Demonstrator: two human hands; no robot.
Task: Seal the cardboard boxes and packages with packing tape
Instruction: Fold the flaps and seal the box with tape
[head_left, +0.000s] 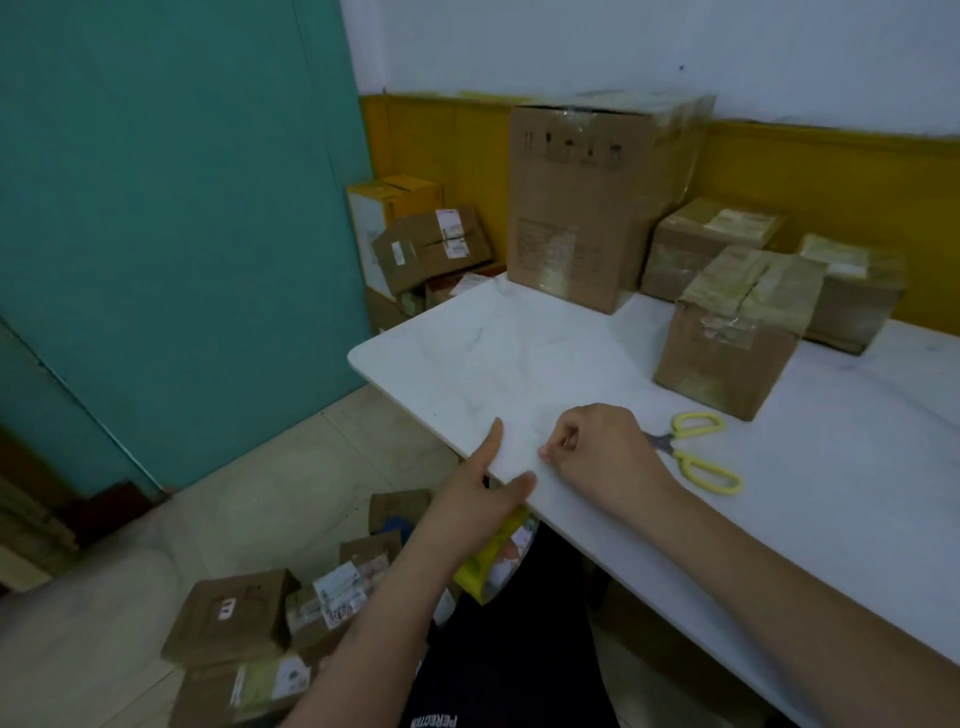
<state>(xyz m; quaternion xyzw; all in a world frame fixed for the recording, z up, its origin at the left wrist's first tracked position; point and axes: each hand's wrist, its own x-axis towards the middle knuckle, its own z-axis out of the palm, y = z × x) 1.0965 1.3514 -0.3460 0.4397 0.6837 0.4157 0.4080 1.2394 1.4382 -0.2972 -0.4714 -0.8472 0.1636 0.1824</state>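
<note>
White table (519, 353) bears boxes (727, 343); scissors (679, 450) (yellow-handled).

We see yellow handles on the scissors (695, 451) near the front edge of the white, grey-veined table (467, 358), brown cardboard boxes (724, 364) along its far edge, a yellow tape roll (493, 569), a teal wall (182, 208), mustard panelling (831, 176)

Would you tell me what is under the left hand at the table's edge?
A yellow tape roll shows below the left hand; the hand covers its upper part, so the grip cannot be seen.
</note>
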